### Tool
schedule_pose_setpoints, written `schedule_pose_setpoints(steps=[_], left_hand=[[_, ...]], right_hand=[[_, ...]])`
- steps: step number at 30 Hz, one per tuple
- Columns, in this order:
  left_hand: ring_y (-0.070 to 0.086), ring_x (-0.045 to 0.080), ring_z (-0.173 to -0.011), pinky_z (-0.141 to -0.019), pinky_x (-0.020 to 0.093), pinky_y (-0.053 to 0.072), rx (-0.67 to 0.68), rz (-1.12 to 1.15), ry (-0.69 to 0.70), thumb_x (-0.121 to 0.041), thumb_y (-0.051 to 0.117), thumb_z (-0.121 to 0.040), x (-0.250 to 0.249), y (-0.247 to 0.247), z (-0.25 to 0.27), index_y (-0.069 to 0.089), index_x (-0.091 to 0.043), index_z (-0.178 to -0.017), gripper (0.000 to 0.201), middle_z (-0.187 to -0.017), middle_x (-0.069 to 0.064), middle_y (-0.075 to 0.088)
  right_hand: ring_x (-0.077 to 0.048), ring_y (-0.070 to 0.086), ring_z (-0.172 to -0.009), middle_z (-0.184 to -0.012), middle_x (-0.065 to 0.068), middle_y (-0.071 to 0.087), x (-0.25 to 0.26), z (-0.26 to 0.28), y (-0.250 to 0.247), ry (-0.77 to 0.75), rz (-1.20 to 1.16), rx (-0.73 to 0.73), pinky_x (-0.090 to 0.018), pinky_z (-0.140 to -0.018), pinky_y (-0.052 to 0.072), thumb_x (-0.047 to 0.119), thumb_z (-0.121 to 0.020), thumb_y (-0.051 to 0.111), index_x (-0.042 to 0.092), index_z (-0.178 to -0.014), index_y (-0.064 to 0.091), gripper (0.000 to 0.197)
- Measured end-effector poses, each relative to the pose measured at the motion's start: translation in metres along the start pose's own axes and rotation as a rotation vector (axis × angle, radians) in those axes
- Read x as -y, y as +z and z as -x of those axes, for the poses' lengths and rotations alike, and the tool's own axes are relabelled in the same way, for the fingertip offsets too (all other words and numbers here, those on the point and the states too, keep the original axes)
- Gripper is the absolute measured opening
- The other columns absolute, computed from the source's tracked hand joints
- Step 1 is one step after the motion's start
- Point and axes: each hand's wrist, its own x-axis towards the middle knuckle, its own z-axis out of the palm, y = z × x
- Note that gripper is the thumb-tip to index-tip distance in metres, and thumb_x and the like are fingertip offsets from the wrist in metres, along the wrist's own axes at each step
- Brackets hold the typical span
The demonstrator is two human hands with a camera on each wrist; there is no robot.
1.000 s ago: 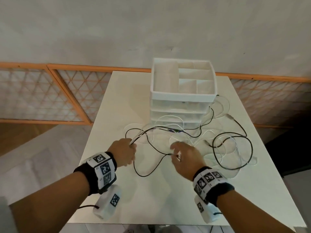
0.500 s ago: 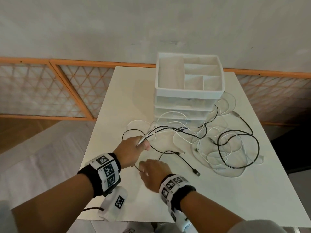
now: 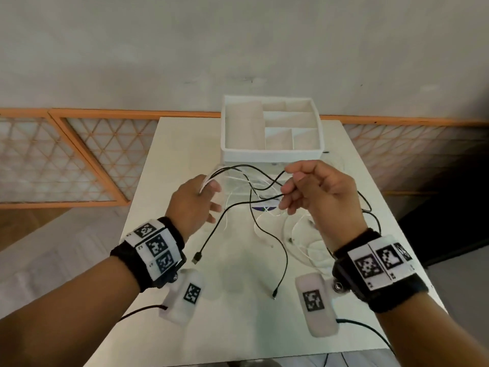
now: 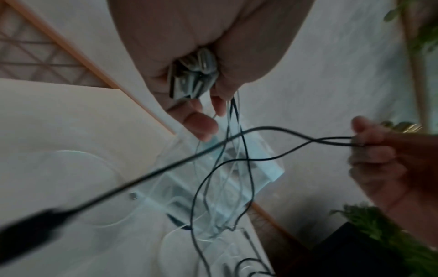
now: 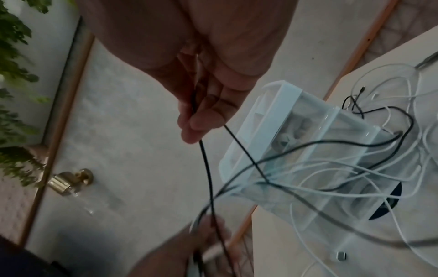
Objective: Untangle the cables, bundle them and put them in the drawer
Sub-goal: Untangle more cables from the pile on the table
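Both hands are raised above the white table [image 3: 238, 321], in front of the white drawer unit [image 3: 272, 154]. My left hand [image 3: 195, 205] grips a cluster of cable plugs [image 4: 192, 78] in its palm, black and white cables trailing from it. My right hand [image 3: 315, 192] pinches a black cable [image 3: 254, 181] between thumb and fingers; the same pinch shows in the right wrist view [image 5: 201, 112]. Two black ends hang down: a USB plug [image 3: 197, 258] and a small connector [image 3: 274, 295]. White cables [image 3: 299, 242] lie tangled on the table beneath.
The drawer unit's top tray [image 3: 243, 128] has open compartments; its clear drawers sit shut below. An orange-framed lattice railing [image 3: 66, 160] runs behind the table. A dark object [image 3: 449, 221] stands right of the table. Plants [image 4: 391, 234] show in the wrist views.
Both hands have lifted off the table. The right hand moved from near the left wrist up and to the right, drawing a black cable out; its ends now dangle.
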Motion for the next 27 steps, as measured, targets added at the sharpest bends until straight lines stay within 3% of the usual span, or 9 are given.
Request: schedule_pose_setpoints(steps=[5, 8, 12, 15, 17, 20, 22, 25, 27], left_hand=[[0.066, 0.018, -0.071, -0.057, 0.028, 0.051, 0.313, 0.152, 0.095, -0.024, 0.044, -0.105, -0.038, 0.035, 0.014, 0.064, -0.008, -0.101, 0.026, -0.074, 0.006, 0.067], [0.055, 0.017, -0.054, -0.054, 0.026, 0.039, 0.368, 0.087, 0.083, -0.028, 0.042, -0.105, -0.034, 0.044, 0.016, 0.059, -0.012, -0.086, 0.03, -0.05, -0.006, 0.049], [0.041, 0.015, -0.053, -0.052, 0.02, 0.033, 0.353, 0.031, -0.06, -0.034, 0.043, -0.104, -0.01, 0.03, 0.015, 0.052, -0.015, -0.072, 0.039, -0.051, -0.008, 0.041], [0.045, 0.018, -0.063, -0.065, 0.032, 0.034, 0.385, -0.036, -0.078, -0.04, 0.042, -0.104, 0.004, 0.017, 0.015, 0.046, -0.018, -0.069, 0.041, -0.059, -0.004, 0.042], [0.05, 0.015, -0.067, -0.069, 0.034, 0.04, 0.387, -0.077, -0.121, -0.042, 0.04, -0.103, 0.005, 0.009, 0.016, 0.043, -0.019, -0.071, 0.039, -0.062, -0.005, 0.043], [0.043, 0.014, -0.057, -0.053, 0.029, 0.043, 0.389, -0.008, -0.166, -0.043, 0.041, -0.102, 0.002, -0.001, 0.017, 0.041, -0.019, -0.074, 0.037, -0.061, -0.006, 0.04], [0.032, 0.011, -0.048, -0.04, 0.02, 0.028, 0.353, 0.027, -0.164, -0.044, 0.042, -0.102, -0.003, -0.006, 0.016, 0.038, -0.019, -0.074, 0.038, -0.059, -0.005, 0.036], [0.024, 0.01, -0.042, -0.038, 0.015, 0.019, 0.253, 0.116, -0.164, -0.045, 0.048, -0.1, -0.011, -0.011, 0.011, 0.038, -0.017, -0.069, 0.042, -0.055, -0.003, 0.036], [0.024, 0.012, -0.04, -0.037, 0.015, 0.018, 0.22, 0.126, -0.168, -0.044, 0.055, -0.096, -0.013, -0.011, 0.009, 0.039, -0.016, -0.068, 0.043, -0.055, -0.001, 0.037]], right_hand=[[-0.029, 0.07, -0.067, -0.093, -0.018, 0.074, 0.002, 0.004, 0.019, 0.007, 0.005, 0.057, -0.039, -0.064, 0.06, -0.017, -0.083, 0.05, -0.001, -0.101, 0.065, 0.029], [-0.024, 0.071, -0.065, -0.092, -0.007, 0.077, 0.011, -0.008, 0.009, -0.073, 0.195, -0.079, -0.032, -0.06, 0.057, -0.017, -0.083, 0.051, 0.005, -0.097, 0.067, 0.031], [-0.02, 0.07, -0.059, -0.083, 0.0, 0.077, 0.029, -0.028, -0.021, -0.087, 0.318, -0.25, -0.03, -0.054, 0.053, 0.001, -0.088, 0.064, 0.019, -0.085, 0.07, 0.019], [-0.015, 0.066, -0.052, -0.075, 0.0, 0.076, 0.036, -0.039, -0.04, -0.06, 0.401, -0.316, -0.026, -0.05, 0.047, 0.013, -0.089, 0.067, 0.023, -0.084, 0.072, 0.012], [-0.009, 0.06, -0.047, -0.071, 0.002, 0.074, 0.037, -0.047, -0.049, -0.049, 0.433, -0.398, -0.025, -0.049, 0.046, 0.032, -0.09, 0.069, 0.023, -0.088, 0.072, 0.01], [-0.01, 0.06, -0.049, -0.07, 0.002, 0.073, 0.028, -0.062, -0.064, 0.017, 0.561, -0.488, -0.029, -0.058, 0.052, 0.055, -0.088, 0.064, 0.02, -0.092, 0.071, 0.035], [-0.013, 0.062, -0.052, -0.072, 0.0, 0.074, 0.014, -0.072, -0.075, 0.148, 0.638, -0.465, -0.032, -0.062, 0.054, 0.061, -0.089, 0.057, 0.017, -0.091, 0.07, 0.047], [-0.02, 0.063, -0.059, -0.08, -0.008, 0.075, -0.009, -0.082, -0.09, 0.349, 0.722, -0.375, -0.034, -0.063, 0.053, 0.065, -0.093, 0.047, 0.008, -0.089, 0.069, 0.061], [-0.024, 0.065, -0.068, -0.084, -0.007, 0.074, -0.011, -0.089, -0.096, 0.331, 0.714, -0.368, -0.038, -0.072, 0.057, 0.062, -0.094, 0.046, 0.007, -0.093, 0.07, 0.06]])
